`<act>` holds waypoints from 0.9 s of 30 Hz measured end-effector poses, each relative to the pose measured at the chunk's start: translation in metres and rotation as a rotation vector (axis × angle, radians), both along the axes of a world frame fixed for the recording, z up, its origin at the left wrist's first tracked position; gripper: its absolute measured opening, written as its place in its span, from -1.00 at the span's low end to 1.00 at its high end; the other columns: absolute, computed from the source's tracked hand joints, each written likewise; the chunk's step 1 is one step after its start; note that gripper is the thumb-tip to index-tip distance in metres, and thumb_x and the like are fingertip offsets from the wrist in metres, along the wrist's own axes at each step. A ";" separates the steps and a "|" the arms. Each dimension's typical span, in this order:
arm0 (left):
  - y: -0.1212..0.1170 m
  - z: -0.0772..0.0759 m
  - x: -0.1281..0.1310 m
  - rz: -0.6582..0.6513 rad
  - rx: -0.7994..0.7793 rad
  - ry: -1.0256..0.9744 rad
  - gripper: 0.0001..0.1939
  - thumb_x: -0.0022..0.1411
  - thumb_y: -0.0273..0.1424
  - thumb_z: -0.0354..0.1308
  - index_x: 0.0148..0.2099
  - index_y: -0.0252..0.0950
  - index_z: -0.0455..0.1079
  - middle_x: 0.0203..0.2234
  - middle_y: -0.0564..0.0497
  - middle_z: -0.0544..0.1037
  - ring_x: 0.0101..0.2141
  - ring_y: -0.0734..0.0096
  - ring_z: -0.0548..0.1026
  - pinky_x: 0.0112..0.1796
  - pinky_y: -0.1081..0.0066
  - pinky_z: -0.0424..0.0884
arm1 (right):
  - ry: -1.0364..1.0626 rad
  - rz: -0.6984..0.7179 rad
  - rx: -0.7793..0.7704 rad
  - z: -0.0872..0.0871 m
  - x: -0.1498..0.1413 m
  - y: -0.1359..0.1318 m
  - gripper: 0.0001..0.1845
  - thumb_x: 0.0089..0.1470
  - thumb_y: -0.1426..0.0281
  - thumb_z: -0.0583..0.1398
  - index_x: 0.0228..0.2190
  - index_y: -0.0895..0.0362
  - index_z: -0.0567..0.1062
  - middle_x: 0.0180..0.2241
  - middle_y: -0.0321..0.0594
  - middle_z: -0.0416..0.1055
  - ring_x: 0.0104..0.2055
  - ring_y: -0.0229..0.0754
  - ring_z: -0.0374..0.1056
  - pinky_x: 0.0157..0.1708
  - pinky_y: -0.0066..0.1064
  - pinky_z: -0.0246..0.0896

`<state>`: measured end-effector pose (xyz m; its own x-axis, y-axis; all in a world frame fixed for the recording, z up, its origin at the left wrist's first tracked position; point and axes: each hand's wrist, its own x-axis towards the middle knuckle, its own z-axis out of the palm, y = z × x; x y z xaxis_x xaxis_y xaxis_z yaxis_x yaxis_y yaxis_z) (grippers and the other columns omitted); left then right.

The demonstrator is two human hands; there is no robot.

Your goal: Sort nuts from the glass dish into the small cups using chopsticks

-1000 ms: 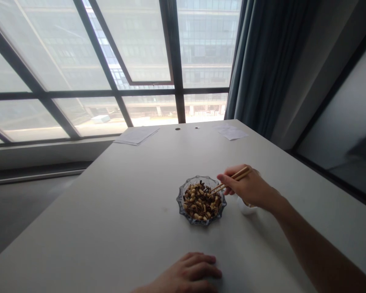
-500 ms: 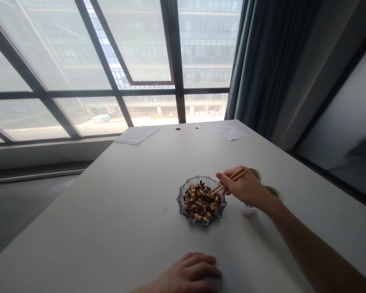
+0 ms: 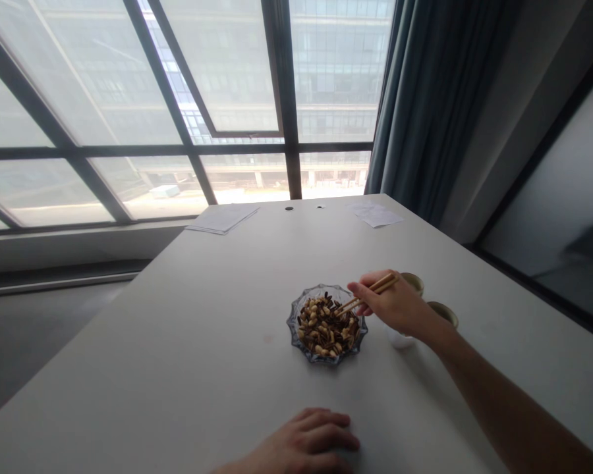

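A scalloped glass bowl (image 3: 293,327) full of mixed peanuts and dark seeds stands mid-table. My right hand (image 3: 394,304) is closed round a pair of wooden chopsticks (image 3: 367,293), whose tips dip into the bowl's right side. Just behind and under that hand sit two small cups with gold rims (image 3: 414,282) (image 3: 445,312) and a small white cup (image 3: 400,340), partly hidden by the hand. My left hand (image 3: 304,444) lies flat on the table near the front edge, fingers loosely together, holding nothing.
The white table (image 3: 202,342) runs toward a large window. Papers lie at its far edge: a sheet stack (image 3: 221,218) at the left, another sheet (image 3: 377,214) at the right. A dark curtain (image 3: 425,99) hangs at the back right.
My right hand has shifted slightly toward me, uncovering the two gold-rimmed cups behind it. The chopstick tips stay in the bowl. The left hand has not moved.
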<state>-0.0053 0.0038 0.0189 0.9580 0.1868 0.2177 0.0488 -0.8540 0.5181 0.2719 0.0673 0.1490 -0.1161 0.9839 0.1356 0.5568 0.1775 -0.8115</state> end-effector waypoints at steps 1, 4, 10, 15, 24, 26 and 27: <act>0.000 0.001 0.000 0.002 0.003 -0.001 -0.82 0.51 -0.41 0.21 0.11 -0.14 0.43 0.22 -0.08 0.56 0.32 0.17 0.40 0.34 0.26 0.28 | 0.004 0.002 -0.001 -0.001 0.000 0.000 -0.52 0.30 0.00 0.19 -0.52 0.06 0.46 -0.54 -0.24 0.60 -0.42 -0.04 0.63 -0.45 -0.41 0.41; 0.000 0.002 0.001 0.003 0.007 0.009 -0.84 0.51 -0.41 0.22 0.09 -0.16 0.44 0.22 -0.07 0.56 0.32 0.18 0.40 0.34 0.28 0.27 | 0.007 0.005 -0.009 -0.002 -0.001 0.001 -0.53 0.31 0.02 0.19 -0.49 0.07 0.48 -0.54 -0.23 0.60 -0.42 -0.05 0.63 -0.46 -0.42 0.41; 0.000 0.001 0.000 -0.005 0.011 0.015 -0.86 0.56 -0.35 0.15 0.10 -0.16 0.43 0.22 -0.07 0.55 0.32 0.18 0.39 0.34 0.27 0.27 | 0.018 0.016 0.001 -0.003 -0.001 0.001 -0.51 0.33 0.04 0.18 -0.53 0.08 0.44 -0.53 -0.21 0.60 -0.43 -0.06 0.63 -0.48 -0.43 0.40; 0.000 0.000 0.001 -0.008 0.009 0.011 -0.86 0.53 -0.38 0.19 0.10 -0.17 0.42 0.22 -0.08 0.55 0.32 0.18 0.39 0.35 0.27 0.26 | 0.037 -0.013 -0.011 -0.002 0.001 0.001 -0.55 0.33 0.07 0.19 -0.50 0.08 0.48 -0.53 -0.22 0.61 -0.40 -0.04 0.65 -0.48 -0.44 0.42; 0.002 0.000 0.001 -0.007 0.027 0.006 -0.80 0.47 -0.44 0.27 0.09 -0.18 0.43 0.22 -0.07 0.56 0.32 0.19 0.40 0.35 0.31 0.25 | 0.092 -0.097 0.025 0.013 0.022 -0.002 -0.53 0.25 0.00 0.28 -0.44 0.13 0.60 -0.47 -0.15 0.65 -0.41 0.00 0.66 -0.48 -0.40 0.53; 0.002 0.002 0.002 -0.003 0.013 0.005 -0.80 0.47 -0.43 0.28 0.09 -0.17 0.43 0.21 -0.07 0.57 0.31 0.19 0.41 0.35 0.31 0.26 | 0.133 -0.157 0.053 0.023 0.036 -0.007 -0.54 0.20 -0.03 0.32 -0.41 0.13 0.63 -0.43 -0.12 0.67 -0.40 0.00 0.66 -0.49 -0.40 0.55; 0.002 0.003 0.002 -0.001 0.006 0.004 -0.80 0.47 -0.43 0.28 0.09 -0.16 0.44 0.21 -0.07 0.57 0.31 0.19 0.41 0.35 0.31 0.27 | 0.145 -0.197 0.075 0.028 0.044 -0.010 -0.53 0.19 -0.04 0.33 -0.39 0.13 0.63 -0.43 -0.11 0.67 -0.41 0.00 0.66 -0.50 -0.40 0.56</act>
<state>-0.0036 0.0056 0.0215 0.9591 0.1846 0.2148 0.0502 -0.8572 0.5126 0.3164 0.0573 0.1773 0.1031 0.9722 0.2101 0.4654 0.1395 -0.8740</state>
